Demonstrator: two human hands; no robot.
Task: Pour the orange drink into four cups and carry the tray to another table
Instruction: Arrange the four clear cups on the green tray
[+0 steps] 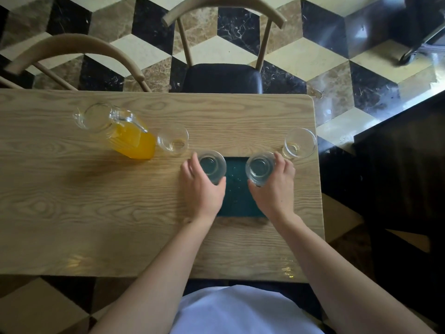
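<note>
Over the tray, the left hand grips one empty cup, the right hand another; jug far left.

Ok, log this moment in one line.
left hand: holds clear glass cup | right hand: holds second cup | over dark green tray | none filled

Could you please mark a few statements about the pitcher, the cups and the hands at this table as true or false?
1. The pitcher holds orange drink. True.
2. All four cups are filled. False: none holds orange drink yet.
3. The left hand and the right hand each grip a cup. True: the left-hand cup and the right-hand cup.
4. Every cup stands on the green tray. False: the cup by the pitcher and the far right cup stand on the table.
</note>
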